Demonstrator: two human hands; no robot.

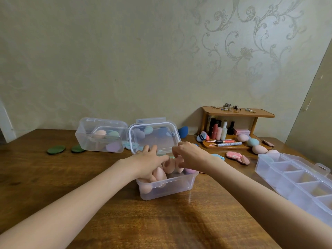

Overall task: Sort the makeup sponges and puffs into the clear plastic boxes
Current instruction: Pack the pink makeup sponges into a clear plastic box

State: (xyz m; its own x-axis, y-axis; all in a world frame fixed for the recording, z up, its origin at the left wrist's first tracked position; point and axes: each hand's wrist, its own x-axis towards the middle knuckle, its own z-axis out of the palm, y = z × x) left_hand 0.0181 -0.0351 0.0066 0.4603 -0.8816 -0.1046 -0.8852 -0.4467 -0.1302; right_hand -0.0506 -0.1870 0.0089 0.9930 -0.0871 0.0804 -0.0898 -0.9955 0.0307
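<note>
I take this for a room in a home, a dressing corner. The wall (pixel 125 60) wears pale paper with scrolling flourishes. At the far right corner of the wooden bench (pixel 161 221) stands a small wooden shelf (pixel 239 113) with earrings (pixel 231 107) on top and lipstick (pixel 214 131) and little bottles (pixel 224 130) beneath.
</note>
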